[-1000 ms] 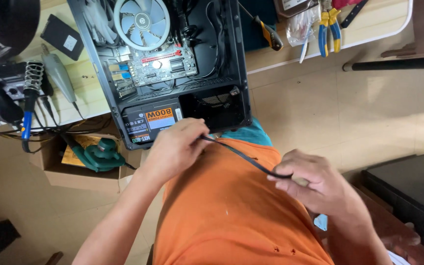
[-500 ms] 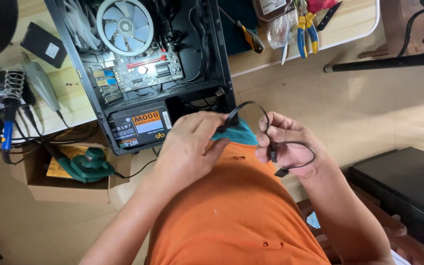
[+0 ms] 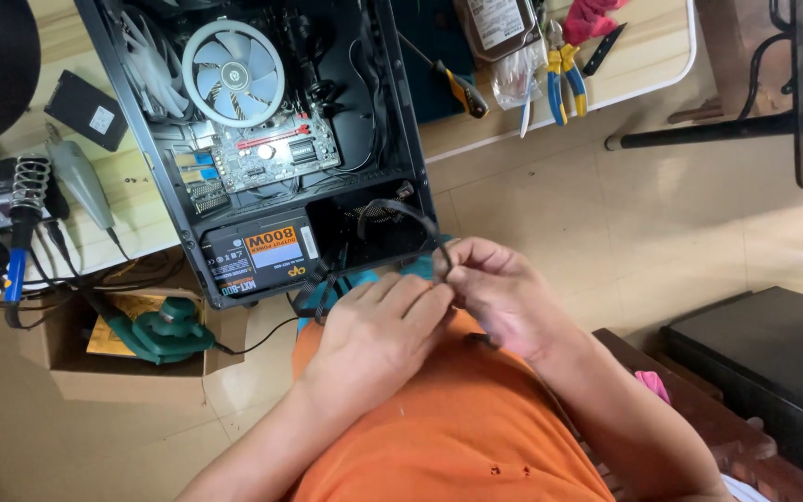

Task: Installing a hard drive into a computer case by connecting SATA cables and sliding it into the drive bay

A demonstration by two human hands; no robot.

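Both hands meet in front of my orange shirt, just below an open black computer case lying on the table. My left hand and my right hand pinch a flat black cable together. The cable loops up in an arc from my fingers into the case's lower bay. Beside that bay sits the black power supply with an orange label. Higher up in the case lie the motherboard and a round white cooler fan.
Yellow and blue pliers, a screwdriver and a bagged hard drive lie on the table's right part. A soldering iron stand is at the left. A cardboard box with a green blower sits below. A black box is on the right.
My hands came together from a wide spread, then rose toward the case. The cable, first stretched straight between them, now arcs up into the case's lower bay.
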